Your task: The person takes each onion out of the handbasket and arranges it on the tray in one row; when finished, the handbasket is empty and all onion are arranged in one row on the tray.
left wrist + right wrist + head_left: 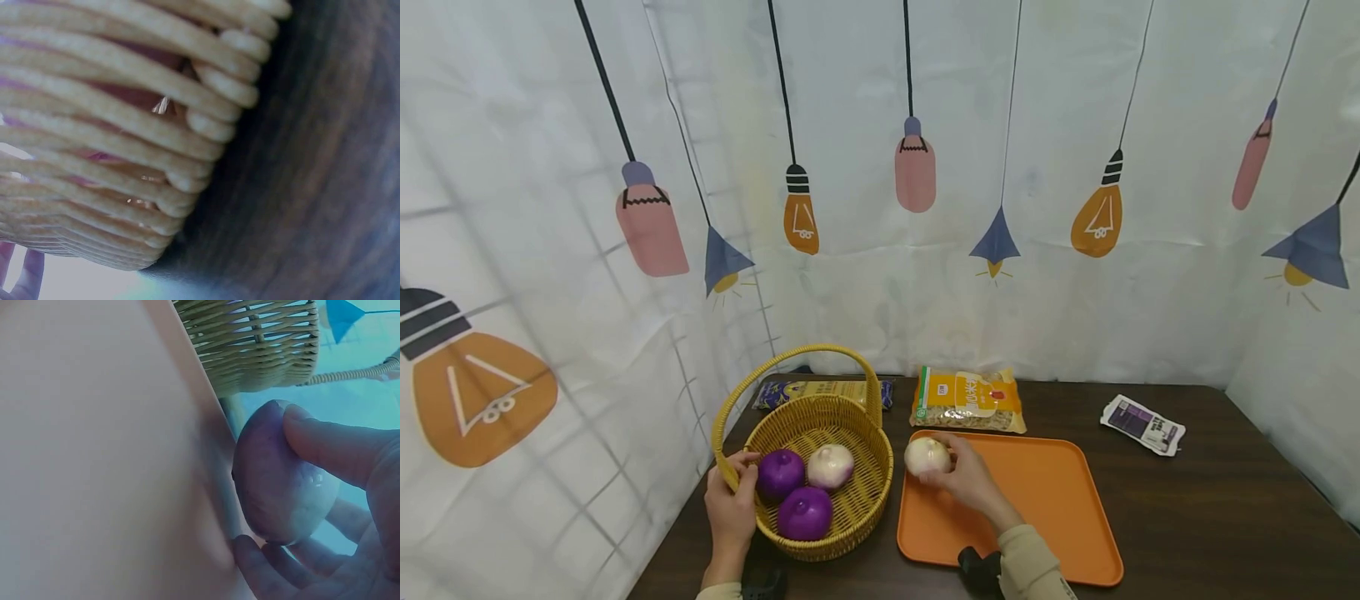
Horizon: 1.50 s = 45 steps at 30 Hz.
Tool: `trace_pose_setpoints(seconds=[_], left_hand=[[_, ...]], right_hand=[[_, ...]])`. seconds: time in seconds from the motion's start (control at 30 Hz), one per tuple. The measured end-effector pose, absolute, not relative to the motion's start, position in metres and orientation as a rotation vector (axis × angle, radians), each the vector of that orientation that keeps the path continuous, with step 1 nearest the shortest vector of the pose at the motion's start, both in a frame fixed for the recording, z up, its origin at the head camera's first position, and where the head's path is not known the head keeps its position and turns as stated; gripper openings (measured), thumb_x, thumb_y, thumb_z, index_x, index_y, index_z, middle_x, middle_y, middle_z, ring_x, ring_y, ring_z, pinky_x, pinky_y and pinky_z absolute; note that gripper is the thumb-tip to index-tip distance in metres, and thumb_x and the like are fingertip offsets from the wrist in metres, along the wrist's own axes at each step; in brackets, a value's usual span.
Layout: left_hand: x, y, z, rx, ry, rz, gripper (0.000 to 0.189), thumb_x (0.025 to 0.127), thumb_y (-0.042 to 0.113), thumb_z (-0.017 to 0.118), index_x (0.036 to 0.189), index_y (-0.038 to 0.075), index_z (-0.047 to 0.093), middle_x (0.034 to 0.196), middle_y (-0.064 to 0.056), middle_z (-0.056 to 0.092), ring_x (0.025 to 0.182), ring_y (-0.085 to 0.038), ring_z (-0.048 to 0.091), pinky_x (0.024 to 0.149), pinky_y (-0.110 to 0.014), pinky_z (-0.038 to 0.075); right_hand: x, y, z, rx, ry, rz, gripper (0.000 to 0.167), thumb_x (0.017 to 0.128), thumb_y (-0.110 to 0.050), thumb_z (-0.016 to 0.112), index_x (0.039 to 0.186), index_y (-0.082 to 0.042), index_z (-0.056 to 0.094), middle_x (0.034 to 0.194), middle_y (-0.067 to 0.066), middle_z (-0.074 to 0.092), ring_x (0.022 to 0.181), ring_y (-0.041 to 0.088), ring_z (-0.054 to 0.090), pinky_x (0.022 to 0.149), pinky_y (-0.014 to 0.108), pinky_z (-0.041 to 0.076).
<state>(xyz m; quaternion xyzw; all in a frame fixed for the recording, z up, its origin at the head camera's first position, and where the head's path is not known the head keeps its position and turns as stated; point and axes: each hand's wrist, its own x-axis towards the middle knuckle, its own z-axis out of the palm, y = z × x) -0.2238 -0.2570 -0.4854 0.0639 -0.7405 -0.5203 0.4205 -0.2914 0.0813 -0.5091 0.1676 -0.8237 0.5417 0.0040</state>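
My right hand (967, 477) holds a white onion (926, 457) between thumb and fingers, over the left part of an orange tray (1037, 492). In the right wrist view, the onion (281, 481) shows a purple tinge near the thumb. My left hand (730, 507) grips a yellow wicker basket (859, 510) where its handle meets the rim at the left. Inside the basket lie two purple onions, one nearer the rim (781, 473) and one in front (805, 513), and a whitish onion (831, 466). The left wrist view shows mostly the basket's woven side (125, 112).
Behind the tray lies a yellow-orange food bag (968, 402). A blue and yellow packet (820, 390) lies behind the basket, partly hidden by it. A small white and purple packet (1144, 425) rests at the right on the dark table (1210, 517). Patterned curtains (865, 308) enclose the table.
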Motion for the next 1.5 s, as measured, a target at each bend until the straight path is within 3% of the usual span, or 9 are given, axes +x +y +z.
trace_pose_setpoints(seconds=[0.27, 0.5, 0.73, 0.97, 1.2, 1.3, 1.5], left_hand=[[-0.239, -0.27, -0.508, 0.186, -1.871, -1.289, 0.017, 0.087, -0.005, 0.062, 0.073, -0.001, 0.054, 0.098, -0.02, 0.07, 0.096, -0.009, 0.049, 0.084, -0.024, 0.03], [-0.233, -0.265, -0.499, 0.153, -1.858, -1.293, 0.017, 0.085, -0.01, 0.061, 0.072, -0.003, 0.052, 0.096, -0.025, 0.069, 0.094, -0.018, 0.051, 0.083, -0.024, 0.03], [-0.239, -0.27, -0.509, 0.161, -1.86, -1.276, 0.017, 0.087, -0.006, 0.063, 0.073, 0.0, 0.053, 0.095, -0.017, 0.071, 0.094, -0.008, 0.049, 0.083, -0.023, 0.03], [-0.24, -0.272, -0.512, 0.159, -1.863, -1.284, 0.016, 0.088, -0.004, 0.063, 0.075, 0.0, 0.054, 0.095, -0.016, 0.071, 0.093, -0.007, 0.049, 0.081, -0.024, 0.03], [-0.224, -0.258, -0.488, 0.182, -1.864, -1.299, 0.014, 0.086, -0.009, 0.061, 0.075, -0.005, 0.053, 0.097, -0.027, 0.068, 0.093, -0.017, 0.05, 0.081, -0.025, 0.03], [-0.229, -0.264, -0.497, 0.192, -1.857, -1.307, 0.014, 0.086, -0.009, 0.061, 0.076, -0.005, 0.054, 0.097, -0.025, 0.069, 0.094, -0.019, 0.05, 0.082, -0.025, 0.03], [-0.237, -0.272, -0.51, 0.203, -1.875, -1.293, 0.014, 0.088, -0.005, 0.062, 0.076, -0.002, 0.054, 0.097, -0.017, 0.07, 0.093, -0.008, 0.048, 0.082, -0.026, 0.03]], right_hand=[[-0.291, 0.083, -0.512, 0.57, -2.607, 1.682, 0.067, 0.079, -0.017, 0.082, 0.137, -0.002, 0.051, 0.13, 0.026, 0.053, 0.103, 0.039, 0.062, 0.079, 0.044, 0.053], [-0.291, 0.083, -0.513, 0.562, -2.609, 1.687, 0.066, 0.078, -0.015, 0.083, 0.135, -0.004, 0.052, 0.131, 0.025, 0.054, 0.107, 0.039, 0.061, 0.082, 0.047, 0.052], [-0.291, 0.083, -0.513, 0.561, -2.609, 1.686, 0.069, 0.077, -0.012, 0.083, 0.136, -0.001, 0.05, 0.13, 0.024, 0.054, 0.106, 0.038, 0.062, 0.081, 0.044, 0.052], [-0.29, 0.083, -0.513, 0.582, -2.615, 1.683, 0.076, 0.076, -0.01, 0.083, 0.14, 0.004, 0.044, 0.133, 0.025, 0.052, 0.109, 0.039, 0.059, 0.085, 0.048, 0.051], [-0.286, 0.083, -0.503, 0.63, -2.691, 1.608, 0.081, 0.077, -0.01, 0.082, 0.144, 0.004, 0.038, 0.135, 0.027, 0.05, 0.115, 0.043, 0.055, 0.088, 0.052, 0.049], [-0.285, 0.084, -0.5, 0.655, -2.718, 1.555, 0.084, 0.075, -0.011, 0.084, 0.144, 0.004, 0.037, 0.136, 0.027, 0.049, 0.115, 0.043, 0.055, 0.089, 0.054, 0.048], [-0.282, 0.085, -0.492, 0.631, -2.782, 1.519, 0.087, 0.074, -0.014, 0.085, 0.144, 0.004, 0.037, 0.14, 0.029, 0.043, 0.119, 0.045, 0.05, 0.092, 0.057, 0.044]])
